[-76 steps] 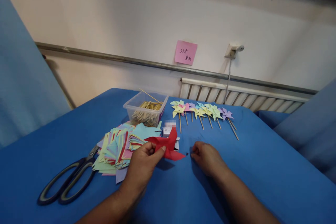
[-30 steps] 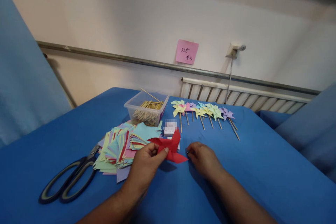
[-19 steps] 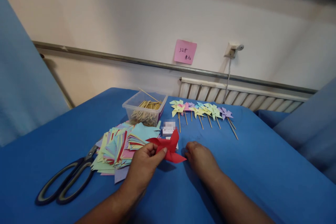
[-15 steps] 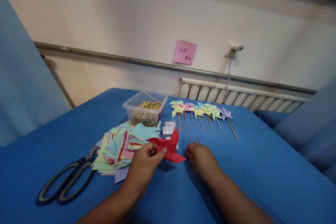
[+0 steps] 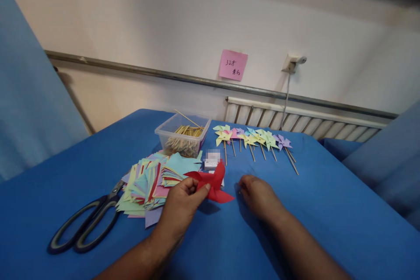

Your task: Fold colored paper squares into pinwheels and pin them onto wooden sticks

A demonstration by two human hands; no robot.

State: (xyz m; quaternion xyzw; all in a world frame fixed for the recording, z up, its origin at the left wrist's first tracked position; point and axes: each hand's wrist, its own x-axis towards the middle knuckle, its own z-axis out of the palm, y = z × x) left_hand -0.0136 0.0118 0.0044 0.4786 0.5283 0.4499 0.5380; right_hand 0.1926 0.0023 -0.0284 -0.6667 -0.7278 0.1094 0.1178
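My left hand pinches a red paper pinwheel at its middle, thumb on top, with its blades fanned out. To the right of it, my right hand is held low over the blue cloth, fingers curled together at the tips. Something tiny may be between those fingertips, but I cannot make it out. Beyond the pinwheel stands a small white box, partly covered by a blade. A loose pile of coloured paper pieces spreads just left of my left hand.
Scissors with dark handles lie at the left, blades partly under the paper. Behind the pile is a clear plastic box of thin wooden sticks. Several finished pinwheels on sticks lie in a row at the back right. A radiator lines the wall.
My right hand has drawn slightly to the right, away from the red pinwheel. My left hand keeps its pinch on the pinwheel; the view has shifted a little.
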